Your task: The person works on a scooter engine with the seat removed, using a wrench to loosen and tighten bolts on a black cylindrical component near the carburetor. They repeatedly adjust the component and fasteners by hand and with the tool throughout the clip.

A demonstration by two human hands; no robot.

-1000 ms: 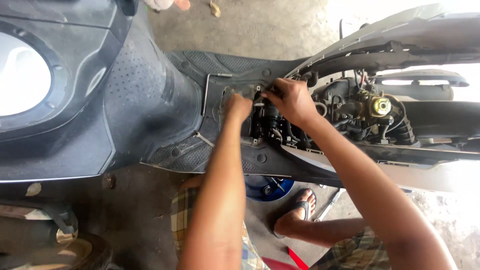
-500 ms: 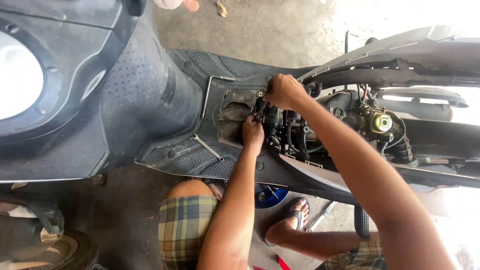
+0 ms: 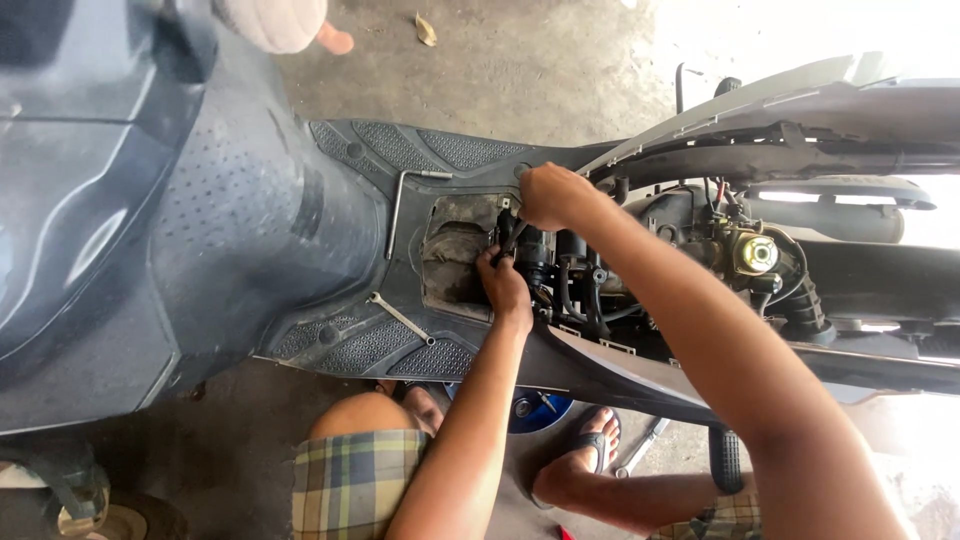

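Both hands have shifted left along the scooter's open engine bay (image 3: 560,270). Left hand (image 3: 505,285) and right hand (image 3: 550,195) curl closed around a black hose fitting (image 3: 515,240). Combination wrench (image 3: 400,318) left of bay could slide off the footboard (image 3: 400,355).

- motorbike repair workshop, floor level
- scooter (image 3: 200,230) opened up, engine (image 3: 700,250) bare
- spanner (image 3: 400,318) lying on footboard (image 3: 400,150)
- stained concrete floor (image 3: 520,60)

no packages, no labels, no signs, no screens anywhere in view
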